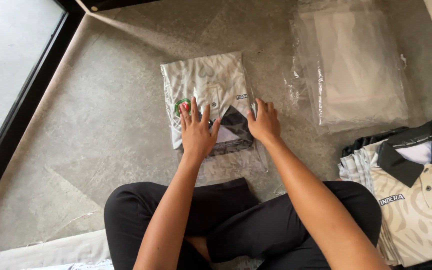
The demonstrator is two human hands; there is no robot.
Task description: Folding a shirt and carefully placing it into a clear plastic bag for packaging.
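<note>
A: What's around the work? Quick.

B: From my remote seat: a stack of empty clear plastic bags (353, 70) lies on the floor up right, well apart from the hands. At the right edge is a pile of folded cream patterned polo shirts with black collars (416, 200), touching the right knee area. Bottom left, a strip of pale cloth (51, 250). Nothing sits between the hands and the package; only my own forearms cross the lower view.

A: Surface, room?

B: Grey mottled concrete floor (96, 115). A black door or window frame (26, 105) runs down the left side, with brighter ground beyond it. I'm seated cross-legged in black trousers (236, 220).

A: The thing in hand?

B: A folded cream patterned polo shirt in a clear plastic bag (208, 82), flat on the floor just ahead of my knees, centre of view. The black collar points toward me, a small round green-and-red badge shows by the left fingers, and buttons run down the placket. The bag's open end trails loose toward my legs.

A: Hands?

B: Left hand (196, 132) is flat, fingers spread wide, pressing on the bag's near left part. Right hand (265, 122) is flat too, fingers closer together, resting on the bag's right edge beside the collar. Neither grips anything.
</note>
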